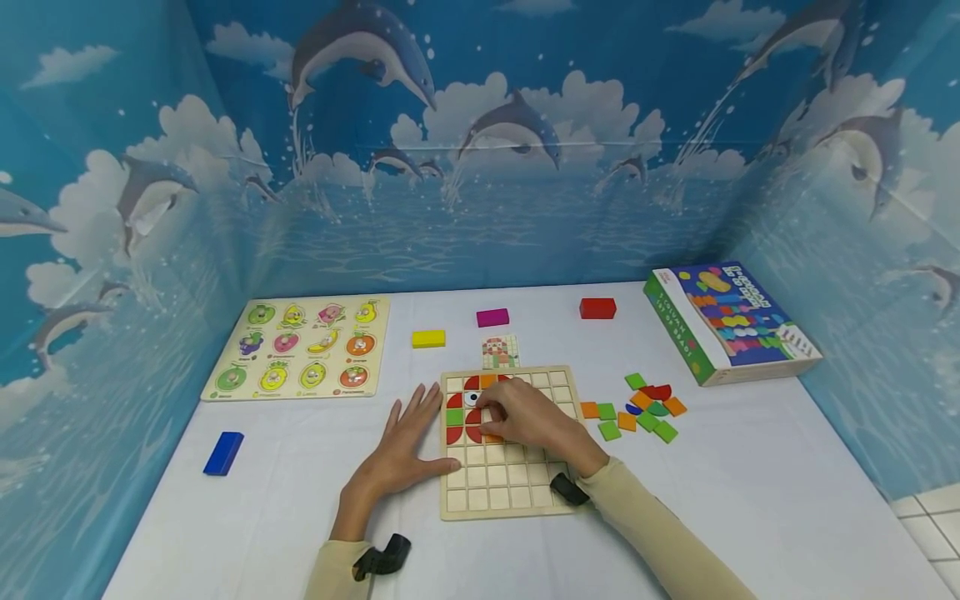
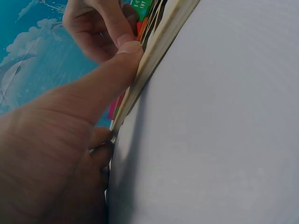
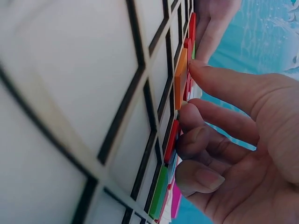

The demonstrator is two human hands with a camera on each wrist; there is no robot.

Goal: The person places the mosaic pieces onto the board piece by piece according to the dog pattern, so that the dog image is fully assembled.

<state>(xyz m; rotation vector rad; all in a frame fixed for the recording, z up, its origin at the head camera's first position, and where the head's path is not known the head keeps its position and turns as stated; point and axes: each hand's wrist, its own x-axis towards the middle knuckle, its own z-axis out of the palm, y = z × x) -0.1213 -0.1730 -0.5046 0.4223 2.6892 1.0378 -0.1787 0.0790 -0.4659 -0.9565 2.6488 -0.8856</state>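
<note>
Spreading its fingers, the left hand (image 1: 403,447) touches the left edge of the grid board (image 1: 487,477); the right hand (image 1: 531,414) curls over the board's red tiles (image 1: 472,434), whether pinching one I cannot tell.

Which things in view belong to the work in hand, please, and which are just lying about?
In use, it seems:
- wooden grid board
- placed tiles
- loose tiles beside it
- picture card, probably the pattern

Lying about:
- fruit board
- blue block
- yellow block
- magenta block
- red block
- game box

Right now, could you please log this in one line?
left hand: touching wooden grid board; right hand: at seated red tiles; loose tiles: right of board
</note>
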